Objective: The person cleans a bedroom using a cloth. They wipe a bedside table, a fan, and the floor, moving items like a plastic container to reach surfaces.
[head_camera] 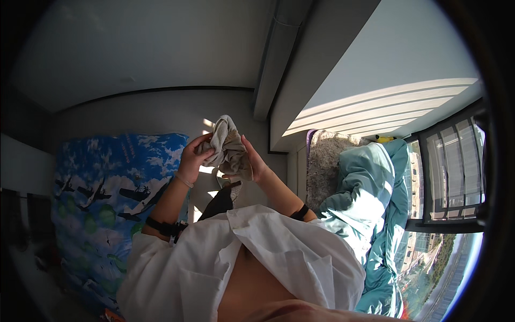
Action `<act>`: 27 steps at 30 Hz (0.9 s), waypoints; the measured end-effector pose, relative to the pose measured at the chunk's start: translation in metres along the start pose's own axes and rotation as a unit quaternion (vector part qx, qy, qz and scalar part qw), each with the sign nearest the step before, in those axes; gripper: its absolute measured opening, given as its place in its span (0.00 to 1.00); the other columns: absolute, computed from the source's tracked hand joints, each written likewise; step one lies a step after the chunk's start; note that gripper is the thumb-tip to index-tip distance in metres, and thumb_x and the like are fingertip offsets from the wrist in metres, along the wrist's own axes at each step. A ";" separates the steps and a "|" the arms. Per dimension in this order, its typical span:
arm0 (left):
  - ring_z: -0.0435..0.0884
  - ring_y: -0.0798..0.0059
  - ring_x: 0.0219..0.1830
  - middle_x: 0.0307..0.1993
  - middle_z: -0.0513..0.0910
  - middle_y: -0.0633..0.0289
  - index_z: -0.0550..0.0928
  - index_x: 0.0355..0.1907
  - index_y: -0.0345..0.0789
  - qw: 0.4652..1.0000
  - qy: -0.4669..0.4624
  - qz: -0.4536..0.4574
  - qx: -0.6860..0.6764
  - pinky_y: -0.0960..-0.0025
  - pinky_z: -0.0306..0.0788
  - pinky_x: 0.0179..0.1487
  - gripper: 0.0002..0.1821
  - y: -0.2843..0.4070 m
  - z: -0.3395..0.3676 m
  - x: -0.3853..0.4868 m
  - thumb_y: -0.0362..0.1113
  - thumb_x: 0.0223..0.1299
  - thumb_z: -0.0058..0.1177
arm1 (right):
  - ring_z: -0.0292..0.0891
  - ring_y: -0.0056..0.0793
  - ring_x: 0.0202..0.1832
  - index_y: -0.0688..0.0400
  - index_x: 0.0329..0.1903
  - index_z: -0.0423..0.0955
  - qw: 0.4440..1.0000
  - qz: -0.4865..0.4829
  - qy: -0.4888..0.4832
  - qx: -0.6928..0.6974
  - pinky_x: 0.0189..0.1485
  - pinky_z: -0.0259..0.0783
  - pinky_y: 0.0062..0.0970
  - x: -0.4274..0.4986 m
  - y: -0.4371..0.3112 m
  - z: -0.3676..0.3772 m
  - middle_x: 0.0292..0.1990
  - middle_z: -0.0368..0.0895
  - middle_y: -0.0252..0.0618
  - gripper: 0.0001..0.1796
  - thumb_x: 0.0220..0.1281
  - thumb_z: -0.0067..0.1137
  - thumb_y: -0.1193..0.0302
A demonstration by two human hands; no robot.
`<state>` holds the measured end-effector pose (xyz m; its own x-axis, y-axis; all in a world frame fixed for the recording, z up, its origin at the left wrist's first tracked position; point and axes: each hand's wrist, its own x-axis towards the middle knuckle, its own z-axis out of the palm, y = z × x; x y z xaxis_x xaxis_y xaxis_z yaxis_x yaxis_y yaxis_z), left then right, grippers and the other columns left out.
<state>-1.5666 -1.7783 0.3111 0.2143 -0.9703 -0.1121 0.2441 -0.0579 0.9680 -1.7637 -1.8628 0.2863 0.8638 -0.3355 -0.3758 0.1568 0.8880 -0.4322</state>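
Observation:
A crumpled grey-beige cloth [227,151] is held up in front of me, bunched between both hands. At its left side, my left hand [197,157] grips a fold, with the thumb pressed on the front of the fabric. My right hand [253,157] holds the cloth's right edge, its fingers mostly hidden behind it. Whether the cloth is a towel or a garment, I cannot tell.
On the left lies a bed with a blue patterned cover [116,193]. To the right, a teal quilt [362,189] rests on a ledge beside a grey fluffy mat [322,169], near a window [454,169]. A small yellow object [385,139] sits behind the quilt.

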 end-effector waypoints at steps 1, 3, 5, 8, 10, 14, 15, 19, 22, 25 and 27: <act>0.78 0.71 0.58 0.57 0.78 0.60 0.76 0.62 0.30 0.999 0.023 0.014 0.031 0.70 0.73 0.62 0.28 -0.001 -0.011 0.019 0.22 0.57 0.61 | 0.76 0.49 0.57 0.50 0.71 0.62 1.000 -0.005 0.009 -0.019 0.54 0.76 0.57 0.024 -0.017 0.001 0.63 0.73 0.43 0.44 0.66 0.39 0.30; 0.78 0.70 0.57 0.55 0.78 0.60 0.79 0.58 0.34 0.985 0.044 0.075 0.147 0.68 0.72 0.62 0.28 -0.007 -0.029 0.065 0.22 0.51 0.63 | 0.76 0.48 0.57 0.51 0.70 0.63 0.998 -0.003 -0.020 -0.056 0.53 0.77 0.55 0.079 -0.039 0.008 0.61 0.73 0.44 0.45 0.65 0.39 0.29; 0.74 0.65 0.63 0.62 0.71 0.58 0.77 0.61 0.36 0.948 -0.009 0.148 0.282 0.63 0.70 0.66 0.29 -0.004 -0.042 0.109 0.26 0.53 0.64 | 0.78 0.40 0.54 0.54 0.63 0.68 0.996 -0.018 -0.055 -0.061 0.52 0.80 0.44 0.132 -0.068 0.010 0.55 0.77 0.44 0.39 0.67 0.47 0.35; 0.67 0.61 0.71 0.68 0.69 0.56 0.79 0.61 0.39 0.939 -0.137 0.165 0.270 0.60 0.64 0.72 0.29 0.008 -0.054 0.174 0.28 0.52 0.65 | 0.80 0.37 0.51 0.55 0.58 0.72 0.998 -0.035 0.049 0.034 0.51 0.79 0.38 0.202 -0.118 -0.011 0.53 0.80 0.40 0.24 0.72 0.52 0.51; 0.67 0.65 0.71 0.68 0.71 0.58 0.78 0.62 0.39 0.957 -0.158 0.104 0.220 0.63 0.71 0.66 0.25 0.021 -0.065 0.207 0.29 0.60 0.62 | 0.79 0.36 0.51 0.55 0.56 0.74 0.992 -0.049 0.060 0.100 0.53 0.78 0.37 0.233 -0.147 -0.031 0.52 0.80 0.39 0.19 0.73 0.51 0.56; 0.77 0.70 0.63 0.62 0.77 0.60 0.78 0.61 0.36 0.993 -0.103 -0.046 0.021 0.67 0.77 0.58 0.20 0.050 -0.107 0.274 0.33 0.68 0.56 | 0.76 0.36 0.55 0.49 0.58 0.74 0.986 -0.080 0.095 0.113 0.57 0.73 0.44 0.273 -0.208 -0.071 0.53 0.80 0.33 0.20 0.74 0.46 0.53; 0.78 0.70 0.61 0.60 0.79 0.59 0.78 0.61 0.35 0.994 -0.074 -0.075 0.037 0.68 0.77 0.57 0.19 0.057 -0.127 0.290 0.34 0.69 0.55 | 0.76 0.37 0.56 0.47 0.59 0.73 0.984 -0.089 0.084 0.128 0.57 0.73 0.46 0.283 -0.223 -0.080 0.54 0.80 0.32 0.20 0.74 0.45 0.52; 0.83 0.70 0.53 0.52 0.83 0.58 0.80 0.58 0.36 0.990 0.068 -0.114 0.051 0.68 0.78 0.54 0.16 0.079 -0.227 0.345 0.38 0.71 0.52 | 0.74 0.38 0.57 0.44 0.61 0.72 0.965 -0.084 0.216 0.124 0.56 0.73 0.48 0.343 -0.297 -0.112 0.56 0.77 0.31 0.21 0.73 0.47 0.51; 0.83 0.69 0.49 0.49 0.83 0.58 0.80 0.55 0.36 0.966 0.243 -0.088 -0.025 0.66 0.78 0.54 0.15 0.090 -0.308 0.357 0.40 0.72 0.51 | 0.75 0.38 0.56 0.42 0.59 0.73 0.958 -0.070 0.246 0.132 0.52 0.76 0.49 0.421 -0.345 -0.116 0.56 0.78 0.30 0.20 0.71 0.50 0.50; 0.83 0.69 0.46 0.47 0.83 0.58 0.80 0.54 0.35 0.889 0.441 -0.050 -0.113 0.65 0.78 0.53 0.15 0.102 -0.378 0.344 0.41 0.71 0.51 | 0.76 0.38 0.54 0.41 0.58 0.75 0.959 -0.051 0.256 0.109 0.47 0.78 0.46 0.524 -0.387 -0.091 0.55 0.78 0.29 0.20 0.71 0.50 0.49; 0.83 0.69 0.46 0.46 0.83 0.58 0.80 0.54 0.35 0.823 0.547 -0.035 -0.153 0.65 0.79 0.52 0.16 0.102 -0.412 0.325 0.41 0.71 0.52 | 0.76 0.37 0.55 0.41 0.58 0.74 0.970 0.019 0.236 0.063 0.49 0.77 0.46 0.595 -0.400 -0.063 0.55 0.78 0.29 0.20 0.71 0.50 0.49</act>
<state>-1.0828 -2.0030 0.2811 0.8709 -0.1663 -0.4624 0.4832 0.1185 0.8675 -1.3426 -2.4373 0.1839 0.5599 -0.3824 -0.7350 0.2125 0.9237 -0.3187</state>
